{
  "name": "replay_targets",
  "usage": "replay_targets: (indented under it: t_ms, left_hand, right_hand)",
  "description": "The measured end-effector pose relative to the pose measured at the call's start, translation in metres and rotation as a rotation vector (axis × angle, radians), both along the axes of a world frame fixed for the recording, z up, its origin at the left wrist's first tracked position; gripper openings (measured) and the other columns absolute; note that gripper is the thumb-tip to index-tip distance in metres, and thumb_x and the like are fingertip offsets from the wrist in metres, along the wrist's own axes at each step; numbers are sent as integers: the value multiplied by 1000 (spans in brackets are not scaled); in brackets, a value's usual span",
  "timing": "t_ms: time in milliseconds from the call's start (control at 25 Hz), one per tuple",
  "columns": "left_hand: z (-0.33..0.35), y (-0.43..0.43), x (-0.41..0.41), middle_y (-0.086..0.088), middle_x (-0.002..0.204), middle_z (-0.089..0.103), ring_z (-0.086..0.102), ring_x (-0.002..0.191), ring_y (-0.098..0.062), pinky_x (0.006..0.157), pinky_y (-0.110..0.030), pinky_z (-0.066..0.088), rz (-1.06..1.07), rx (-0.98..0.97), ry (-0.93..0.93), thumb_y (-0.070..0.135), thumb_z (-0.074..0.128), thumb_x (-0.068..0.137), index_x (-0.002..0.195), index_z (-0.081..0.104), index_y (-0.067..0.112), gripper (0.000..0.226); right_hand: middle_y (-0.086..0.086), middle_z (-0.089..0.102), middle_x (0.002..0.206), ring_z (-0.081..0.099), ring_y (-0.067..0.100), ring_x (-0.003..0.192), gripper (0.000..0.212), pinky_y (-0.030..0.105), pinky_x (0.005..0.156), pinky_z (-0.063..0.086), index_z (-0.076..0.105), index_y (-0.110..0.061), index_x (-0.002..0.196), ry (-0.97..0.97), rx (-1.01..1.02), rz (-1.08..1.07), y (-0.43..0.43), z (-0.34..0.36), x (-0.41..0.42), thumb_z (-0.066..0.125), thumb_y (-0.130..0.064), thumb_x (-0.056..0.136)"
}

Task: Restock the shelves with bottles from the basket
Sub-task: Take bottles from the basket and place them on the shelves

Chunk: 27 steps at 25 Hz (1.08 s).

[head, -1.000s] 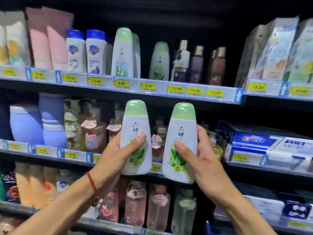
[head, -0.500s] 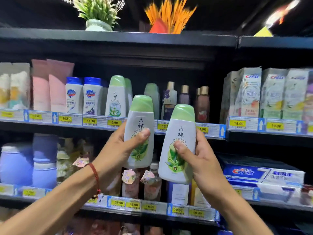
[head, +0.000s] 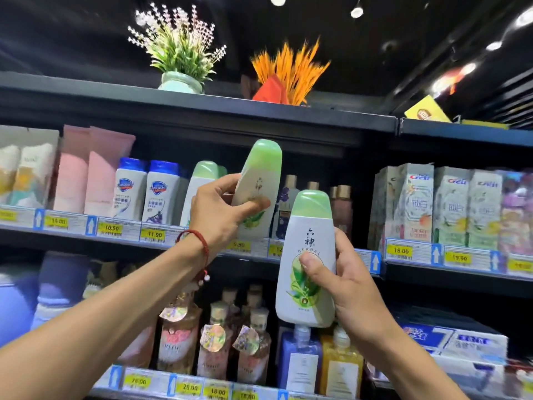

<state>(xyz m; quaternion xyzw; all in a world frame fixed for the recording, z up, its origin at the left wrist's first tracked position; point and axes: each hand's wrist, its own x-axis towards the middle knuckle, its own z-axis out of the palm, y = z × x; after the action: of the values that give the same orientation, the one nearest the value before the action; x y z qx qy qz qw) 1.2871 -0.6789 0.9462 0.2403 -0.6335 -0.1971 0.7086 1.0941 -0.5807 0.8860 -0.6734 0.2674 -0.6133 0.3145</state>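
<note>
a green-capped bottle [head: 261, 186] is gripped by the left hand [head: 222, 215] at the upper shelf [head: 372, 259]; a second bottle [head: 307, 261] is gripped by the right hand [head: 350, 287], fingers [head: 341, 249] curled round it.

Potted plant [head: 180, 57], orange decor [head: 291, 70] atop; toothpaste boxes [head: 450, 209] rt.

Black metal shelving [head: 259, 111] fills the frame from left to right, its front rails lined with yellow price labels [head: 401, 251]. On the top board, upper centre, stand a pale green ceramic pot of white-pink artificial sprigs [head: 180, 82] and an orange spray of dried grass in red wrap [head: 284, 82]. Above, the dark ceiling [head: 86, 30] carries small round white spotlights [head: 356, 12]. A blurred orange-white glow [head: 450, 79] at upper right may be a lamp.
</note>
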Motion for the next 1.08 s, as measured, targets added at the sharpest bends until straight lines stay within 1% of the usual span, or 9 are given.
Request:
replay_targets:
  t_ms: [80, 200, 400, 640, 680, 760, 840, 960, 1080]
  left_hand:
    - [1, -10, -3, 6, 92, 80, 77, 86, -15, 75, -37, 65, 17, -13, 2, 20, 92, 70, 104, 77, 24, 38]
    - [-1, -21, -9, 7, 93, 79, 74, 84, -10, 67, -24, 60, 45, -82, -31, 23, 92, 70, 107, 75, 21, 41]
    - [-10, -43, -12, 1, 94, 77, 75, 87, -17, 74, -33, 63, 164, -16, -142, 25, 90, 74, 108, 72, 15, 40]
    - [-7, -46, -8, -2, 102, 74, 70, 90, -19, 73, -24, 57, 300, 94, -378, 43, 85, 78, 112, 66, 14, 49]
    - [-4, -46, -8, -3, 104, 73, 69, 93, -20, 75, -26, 56, 326, 114, -405, 46, 83, 79, 113, 64, 14, 50]
    - [-2, -48, -8, -4, 109, 71, 68, 97, -23, 84, -38, 58, 356, 156, -444, 49, 82, 80, 115, 59, 16, 53]
    - [1, -49, -5, -5, 113, 70, 67, 101, -25, 90, -46, 58, 318, 218, -460, 47, 83, 80, 118, 50, 19, 57]
    - [5, -50, -3, -7, 115, 69, 67, 103, -26, 92, -49, 57, 270, 269, -515, 38, 81, 85, 121, 44, 19, 55]
    - [6, -48, -2, -5, 116, 68, 67, 104, -25, 93, -46, 57, 276, 264, -520, 31, 78, 89, 124, 48, 18, 49]
  right_hand:
    - [4, 76, 115, 74, 17, 95, 41, 28, 71, 61, 56, -25, 133, 28, -4, -1, -2, -3, 1, 62, -16, 93]
    - [2, 75, 114, 74, 17, 98, 44, 28, 73, 61, 56, -28, 133, 51, -14, -13, -6, -6, 2, 64, -20, 90]
    - [2, 75, 115, 75, 18, 98, 48, 29, 73, 61, 55, -28, 135, 46, 2, -1, -14, -15, 0, 64, -21, 89]
    - [4, 75, 118, 75, 20, 100, 46, 30, 74, 61, 56, -29, 134, 32, 16, 7, -22, -18, -4, 64, -23, 90]
    - [4, 74, 118, 75, 21, 101, 46, 31, 74, 61, 56, -29, 134, 26, 17, 12, -24, -18, -4, 65, -23, 90]
    - [3, 75, 118, 75, 21, 100, 46, 32, 74, 61, 55, -29, 135, 24, 21, 32, -26, -18, -3, 64, -23, 90]
    - [4, 75, 117, 75, 20, 99, 47, 31, 75, 61, 55, -27, 136, 15, 30, 52, -29, -19, 0, 64, -22, 90]
    - [7, 76, 115, 75, 20, 95, 48, 32, 73, 62, 56, -22, 135, -53, 58, 54, -35, -19, 0, 65, -20, 88]
    - [8, 77, 112, 75, 20, 93, 51, 34, 73, 62, 56, -18, 136, -89, 82, 61, -41, -18, 3, 66, -19, 85]
